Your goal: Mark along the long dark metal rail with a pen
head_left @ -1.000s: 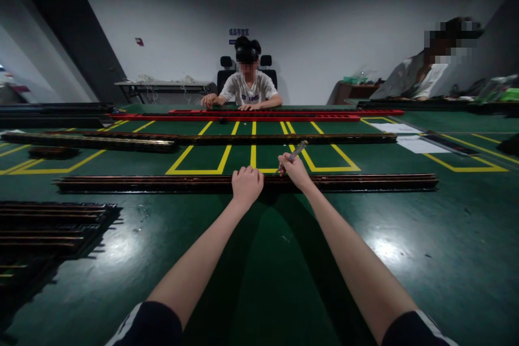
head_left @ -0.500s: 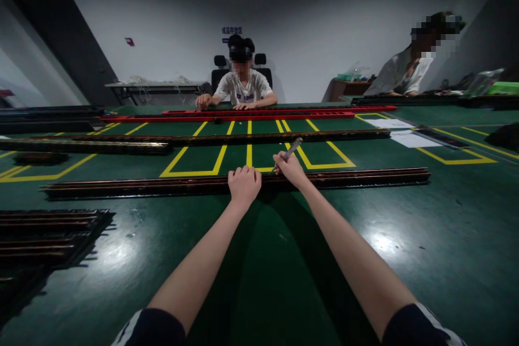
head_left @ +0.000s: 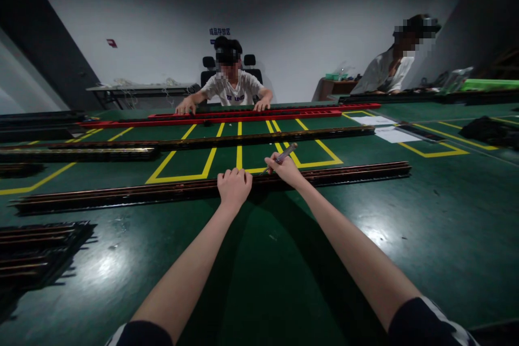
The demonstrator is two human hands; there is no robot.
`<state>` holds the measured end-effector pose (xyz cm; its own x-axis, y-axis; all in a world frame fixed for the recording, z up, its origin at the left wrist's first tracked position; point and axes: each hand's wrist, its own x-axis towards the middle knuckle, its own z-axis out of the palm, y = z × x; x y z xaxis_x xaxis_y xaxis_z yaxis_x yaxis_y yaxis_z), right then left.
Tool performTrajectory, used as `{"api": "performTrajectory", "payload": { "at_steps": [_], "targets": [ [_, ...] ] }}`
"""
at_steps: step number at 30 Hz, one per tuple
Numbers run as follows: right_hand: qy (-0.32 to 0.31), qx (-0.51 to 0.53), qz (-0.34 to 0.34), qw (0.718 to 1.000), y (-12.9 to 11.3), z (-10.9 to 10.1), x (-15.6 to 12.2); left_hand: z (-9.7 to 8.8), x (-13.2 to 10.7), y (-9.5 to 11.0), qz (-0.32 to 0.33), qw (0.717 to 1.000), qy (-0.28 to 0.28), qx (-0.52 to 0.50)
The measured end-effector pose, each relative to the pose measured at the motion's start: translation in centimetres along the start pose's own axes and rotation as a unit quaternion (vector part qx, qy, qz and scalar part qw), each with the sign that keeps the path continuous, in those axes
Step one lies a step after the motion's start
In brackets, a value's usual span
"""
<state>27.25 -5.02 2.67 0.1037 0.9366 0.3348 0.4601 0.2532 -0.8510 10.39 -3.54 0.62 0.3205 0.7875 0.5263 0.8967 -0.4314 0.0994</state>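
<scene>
A long dark rail (head_left: 121,194) with copper-coloured strips lies across the green table (head_left: 284,281) in front of me. My left hand (head_left: 234,186) is closed in a fist and rests on the rail near its middle. Just to the right, my right hand (head_left: 286,168) pinches a slim pen-like tool (head_left: 284,154), whose tip points down at the rail and whose handle slants up to the right.
More dark rails (head_left: 81,152) and red rails (head_left: 227,117) lie farther back, among yellow floor-style markings (head_left: 178,177). A stack of rails (head_left: 32,254) sits at the left edge. One person (head_left: 229,86) sits opposite, another (head_left: 389,70) at the far right. Papers (head_left: 391,134) lie to the right.
The view has tilted and shifted, so the rail now slants down to the left. Both hands stay on the rail, at about the same spot. The person opposite has spread their hands apart.
</scene>
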Motion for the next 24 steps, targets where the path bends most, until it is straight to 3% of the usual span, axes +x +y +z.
{"api": "performTrajectory", "payload": {
  "at_steps": [11, 19, 24],
  "targets": [
    [0.009, -0.002, 0.028, 1.0, 0.2, -0.9, -0.1, 0.0, -0.1, 0.1, 0.0, 1.0, 0.006, -0.009],
    [0.023, 0.012, 0.011, 1.0, 1.2, -1.2, 0.2, 0.0, -0.5, 0.7, 0.081, 0.996, 0.009, -0.032],
    [0.024, 0.002, 0.006, 1.0, 1.6, -1.6, 0.4, 0.1, -0.4, 0.7, 0.086, 0.995, -0.019, -0.055]
  ]
}}
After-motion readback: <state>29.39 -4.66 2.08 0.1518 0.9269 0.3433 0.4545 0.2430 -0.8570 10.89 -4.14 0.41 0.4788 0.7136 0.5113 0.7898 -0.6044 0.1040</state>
